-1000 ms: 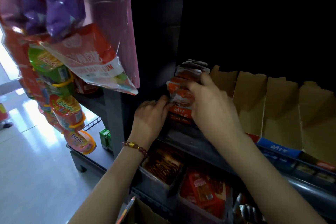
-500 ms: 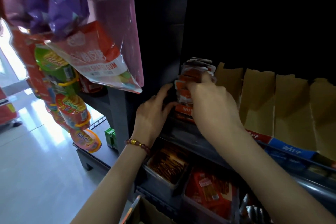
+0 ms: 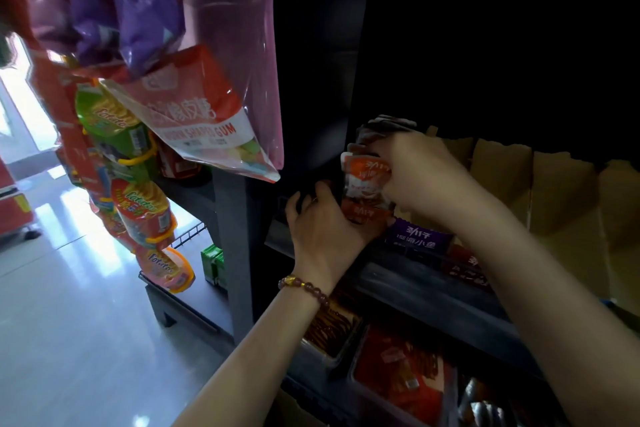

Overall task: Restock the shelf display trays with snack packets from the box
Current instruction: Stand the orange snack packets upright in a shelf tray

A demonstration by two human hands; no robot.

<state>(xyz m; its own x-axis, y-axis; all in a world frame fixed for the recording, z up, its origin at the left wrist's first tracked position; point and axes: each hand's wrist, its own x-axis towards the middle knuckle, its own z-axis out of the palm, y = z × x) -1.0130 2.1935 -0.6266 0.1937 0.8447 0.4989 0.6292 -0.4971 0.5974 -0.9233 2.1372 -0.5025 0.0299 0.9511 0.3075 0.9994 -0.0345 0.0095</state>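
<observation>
- A person's right hand (image 3: 415,177) pinches the upper end of a stack of orange snack packets (image 3: 363,180), fingers folded over the topmost ones.
- The left hand (image 3: 322,229) sits against the stack's lower left edge, fingers curled. Whether they actually clasp the packets is hidden.
- The packets stand on end, long axis near vertical, at the far-left end of the upper shelf, in the first bay of a cardboard display tray (image 3: 502,177) whose dividers run off to the right.
- The stack lies between the two hands, right above and left below. Seating it likely calls for a push back and down into that bay, steered by the right hand.
- A purple packet (image 3: 419,236) fronts the next bay, just beside the stack. A tub of red packets (image 3: 398,367) sits on the shelf below, and a hanging bag of gum (image 3: 194,114) fills the left.
</observation>
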